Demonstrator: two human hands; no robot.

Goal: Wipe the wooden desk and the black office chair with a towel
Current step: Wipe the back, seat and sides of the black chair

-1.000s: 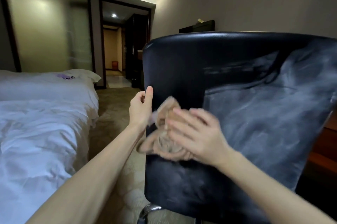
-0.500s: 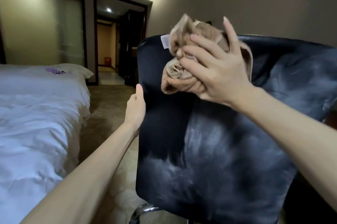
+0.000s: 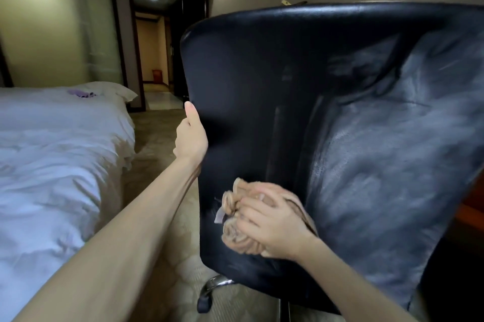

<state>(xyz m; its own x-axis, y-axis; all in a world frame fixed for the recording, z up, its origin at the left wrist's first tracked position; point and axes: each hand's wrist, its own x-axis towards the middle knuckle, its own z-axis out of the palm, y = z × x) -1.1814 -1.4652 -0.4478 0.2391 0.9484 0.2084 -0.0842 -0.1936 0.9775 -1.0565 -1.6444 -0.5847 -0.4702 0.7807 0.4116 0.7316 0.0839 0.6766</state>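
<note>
Your left hand (image 3: 191,138) gripped the left backrest edge of the black office chair (image 3: 288,60), thumb pointing up. Your right hand (image 3: 272,224) held the bunched beige towel (image 3: 235,238) against the lower backrest, fingers (image 3: 252,215) curled over it. A white bed (image 3: 52,151) stood to the left.

two hands: left hand (image 3: 190,138), right hand (image 3: 273,228); one towel (image 3: 233,236); one chair (image 3: 288,73); one bed (image 3: 52,164)

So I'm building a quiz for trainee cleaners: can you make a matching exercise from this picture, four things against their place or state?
1 towel
2 left hand
3 bed
4 chair leg

A white, left of the office chair
B grips that chair's side edge
C chrome, below the backrest
D bunched under the right hand

Pairs: 1-D, 2-B, 3-A, 4-C
</note>
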